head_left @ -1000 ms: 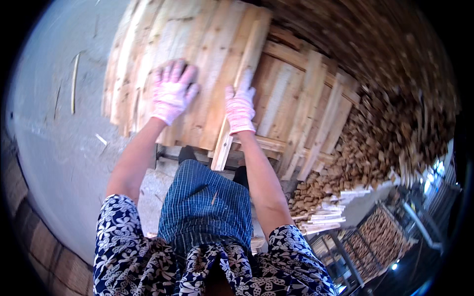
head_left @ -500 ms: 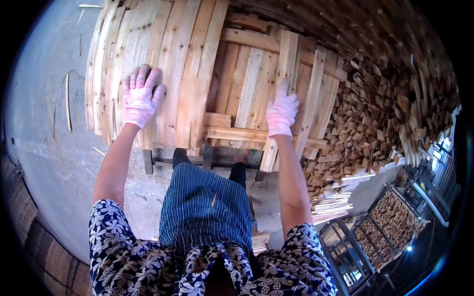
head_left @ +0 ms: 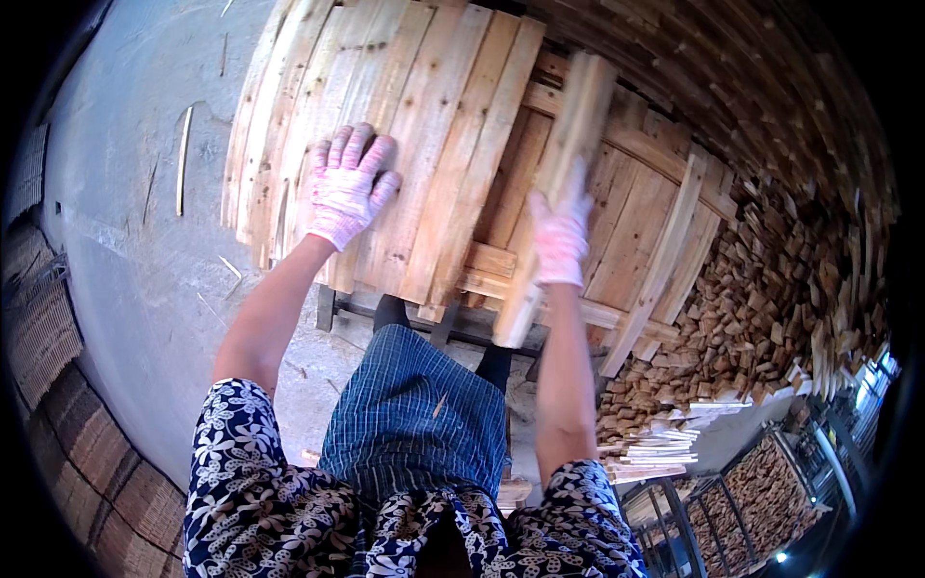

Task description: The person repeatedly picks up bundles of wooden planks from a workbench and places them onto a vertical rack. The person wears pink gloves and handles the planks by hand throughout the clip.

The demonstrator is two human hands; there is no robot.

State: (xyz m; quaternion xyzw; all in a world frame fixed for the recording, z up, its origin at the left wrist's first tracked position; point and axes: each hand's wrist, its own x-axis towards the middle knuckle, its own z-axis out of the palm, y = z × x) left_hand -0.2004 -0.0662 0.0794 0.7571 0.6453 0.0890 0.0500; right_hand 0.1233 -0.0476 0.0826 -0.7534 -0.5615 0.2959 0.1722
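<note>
The right hand (head_left: 561, 241) is holding the plank (head_left: 571, 120) across the frame (head_left: 647, 154), thumb and fingers apparently clamping its edges; blur is hiding the exact grip. Compared with half a second ago, the plank is lying nearer the boards (head_left: 434, 144), though a gap is remaining. The left hand (head_left: 349, 197) is still resting on the boards, fingers slightly apart.

Timber workshop — piled wood pieces (head_left: 737, 289)
</note>
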